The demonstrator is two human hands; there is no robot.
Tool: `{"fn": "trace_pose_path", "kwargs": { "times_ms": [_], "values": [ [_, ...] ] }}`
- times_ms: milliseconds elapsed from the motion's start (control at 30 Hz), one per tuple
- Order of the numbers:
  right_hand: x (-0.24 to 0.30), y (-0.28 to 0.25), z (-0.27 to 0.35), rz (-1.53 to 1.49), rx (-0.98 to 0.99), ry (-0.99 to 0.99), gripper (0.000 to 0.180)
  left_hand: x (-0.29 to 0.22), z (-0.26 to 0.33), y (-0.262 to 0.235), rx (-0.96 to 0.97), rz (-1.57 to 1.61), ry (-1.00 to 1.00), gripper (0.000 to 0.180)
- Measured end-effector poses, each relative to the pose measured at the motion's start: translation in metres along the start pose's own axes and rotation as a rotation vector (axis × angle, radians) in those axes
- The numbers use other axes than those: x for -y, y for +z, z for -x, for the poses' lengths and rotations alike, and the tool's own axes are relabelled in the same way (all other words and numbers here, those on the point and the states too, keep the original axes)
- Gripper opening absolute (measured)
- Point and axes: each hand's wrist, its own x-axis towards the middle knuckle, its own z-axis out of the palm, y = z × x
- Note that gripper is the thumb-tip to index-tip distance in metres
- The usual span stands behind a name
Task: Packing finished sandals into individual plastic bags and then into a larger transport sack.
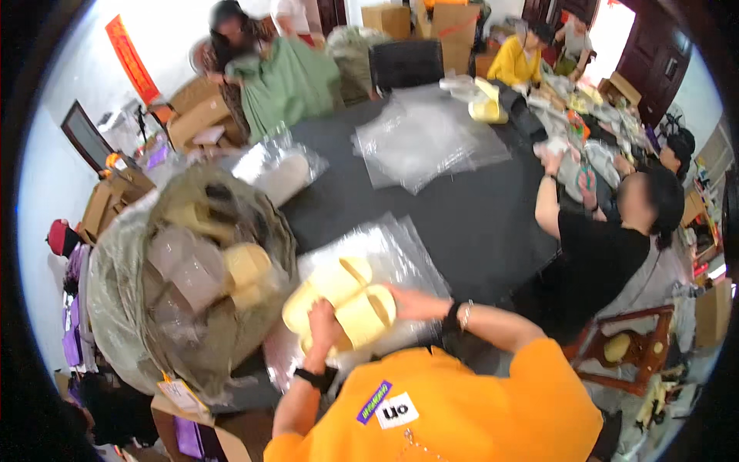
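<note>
Two pale yellow slippers [362, 317] lie side by side over a stack of clear plastic bags [419, 262] at the table's near edge. My left hand [325, 327] is closed on the heel part of the nearer slipper. At the strap end of that same slipper, my right hand [418, 304] grips its edge; some of its fingertips are hidden. Just left of my hands stands a large olive sack [115, 308], its mouth open. Inside it are yellow slippers [248, 269] and greyish slippers [185, 266].
The dark table [485, 231] carries another spread of clear bags [427, 138] and a bagged pale slipper [286, 179]. Close on the right sits a person in black [600, 254], beside a heap of goods. Across the table, someone holds a green sack [285, 88]. A wooden chair [627, 350] stands lower right.
</note>
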Motion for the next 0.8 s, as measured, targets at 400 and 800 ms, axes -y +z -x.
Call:
{"fn": "trace_pose_path", "kwargs": {
  "times_ms": [400,800],
  "values": [
    [-0.056,0.031,0.028,0.525,0.299,0.157,0.069,0.014,0.028,-0.004,0.157,-0.039,-0.152,0.014],
    [0.02,-0.039,0.02,0.329,-0.133,0.095,0.082,-0.102,-0.056,-0.013,0.224,0.037,0.27,0.021]
  ]
}}
